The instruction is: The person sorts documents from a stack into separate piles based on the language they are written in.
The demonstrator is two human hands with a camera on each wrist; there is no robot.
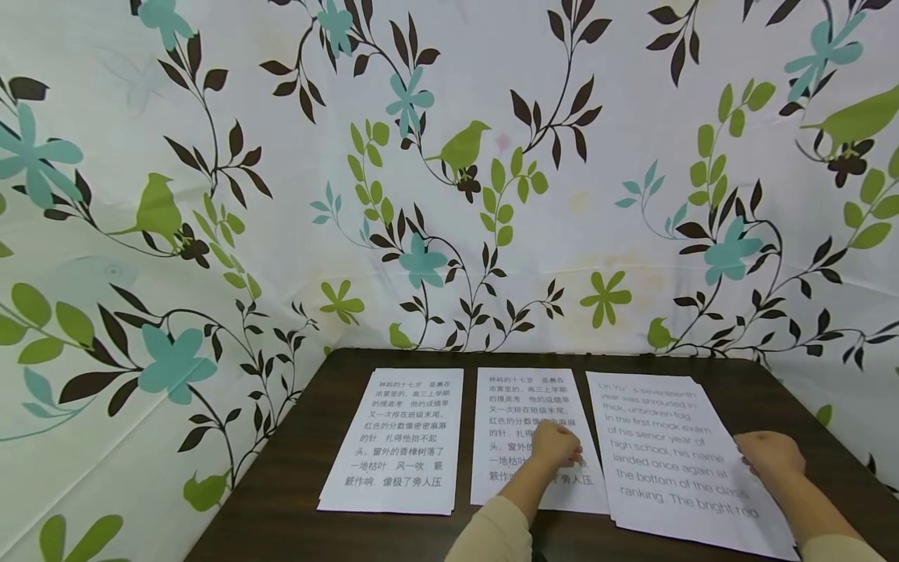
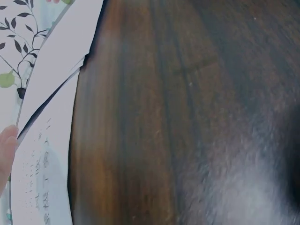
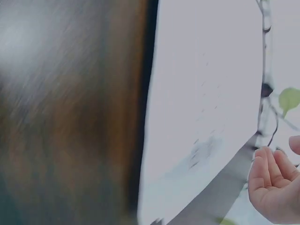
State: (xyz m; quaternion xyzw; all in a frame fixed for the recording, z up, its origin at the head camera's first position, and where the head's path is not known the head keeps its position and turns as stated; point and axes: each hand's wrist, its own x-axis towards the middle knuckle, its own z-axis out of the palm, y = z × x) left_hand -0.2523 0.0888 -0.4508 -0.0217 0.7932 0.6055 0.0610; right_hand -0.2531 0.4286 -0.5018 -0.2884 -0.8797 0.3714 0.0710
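Note:
Three stacks of printed white sheets lie side by side. Over the middle stack (image 1: 516, 406), printed with Chinese text, is my left hand (image 1: 557, 445), its fingers loosely bent near the right edge and covering some characters. Only its fingertips (image 2: 6, 147) show in the left wrist view, beside the sheets (image 2: 47, 154). My right hand (image 1: 772, 455) is at the right edge of the right stack (image 1: 660, 437), which bears English text. In the right wrist view its fingers (image 3: 269, 176) are loosely curled, the thumb apart from them, with nothing between.
The left stack (image 1: 393, 445), also with Chinese text, lies near the left side of the dark wooden table (image 1: 281, 476). Behind the table hangs a white cloth (image 1: 449, 312) patterned with leaves, flowers and birds. The sheets within the stacks are slightly fanned.

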